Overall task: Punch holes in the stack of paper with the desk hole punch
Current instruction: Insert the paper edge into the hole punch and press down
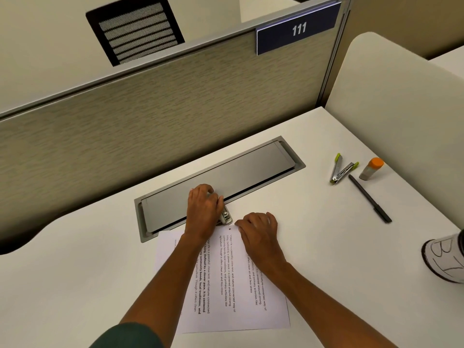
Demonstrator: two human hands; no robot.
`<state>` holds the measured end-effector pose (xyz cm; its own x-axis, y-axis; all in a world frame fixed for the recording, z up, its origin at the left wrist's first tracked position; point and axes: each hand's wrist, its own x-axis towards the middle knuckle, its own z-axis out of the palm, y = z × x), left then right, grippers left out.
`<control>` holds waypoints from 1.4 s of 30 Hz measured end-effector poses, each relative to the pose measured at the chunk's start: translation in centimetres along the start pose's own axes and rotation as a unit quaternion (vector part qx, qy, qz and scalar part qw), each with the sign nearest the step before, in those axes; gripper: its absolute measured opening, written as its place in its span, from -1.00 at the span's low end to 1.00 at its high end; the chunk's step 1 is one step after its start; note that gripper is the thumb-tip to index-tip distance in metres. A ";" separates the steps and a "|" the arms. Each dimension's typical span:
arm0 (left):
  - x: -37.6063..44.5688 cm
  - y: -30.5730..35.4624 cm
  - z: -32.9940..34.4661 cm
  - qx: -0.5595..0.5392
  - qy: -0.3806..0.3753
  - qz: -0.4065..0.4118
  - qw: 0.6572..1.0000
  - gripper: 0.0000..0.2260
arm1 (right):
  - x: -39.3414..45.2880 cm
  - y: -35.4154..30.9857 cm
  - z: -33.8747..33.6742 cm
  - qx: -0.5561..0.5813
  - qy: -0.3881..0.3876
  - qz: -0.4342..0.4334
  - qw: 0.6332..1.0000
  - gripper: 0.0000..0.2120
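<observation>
The left hand (pixel 204 207) reached forward, palm down, fingers curled over the punch (pixel 226 217), which sat at the far edge of the paper (pixel 226 285) on the desk (pixel 75 272), just beside the grey cable hatch (pixel 226 172). The right hand (pixel 259 228) lay on the paper's far right corner, fingers bent, fingertips pressing it down, gripping nothing. Both forearms stretched across the sheets. A stapler (pixel 340 169), glue stick (pixel 371 169) and pen (pixel 370 198) lay well apart to the right.
</observation>
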<state>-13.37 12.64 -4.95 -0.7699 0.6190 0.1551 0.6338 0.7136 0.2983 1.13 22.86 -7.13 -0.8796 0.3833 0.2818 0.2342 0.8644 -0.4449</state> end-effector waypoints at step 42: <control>0.1 0.0 -0.4 -0.045 -0.040 0.013 0.998 -0.71 | 2.1 1.0 -1.1 0.071 -0.191 0.044 0.978 -0.68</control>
<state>-13.47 12.55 -4.56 -0.7432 0.6630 0.0895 0.6409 0.6672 0.3796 -0.05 24.90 -6.02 -0.9556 0.2809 -0.0892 0.2798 0.7698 -0.5737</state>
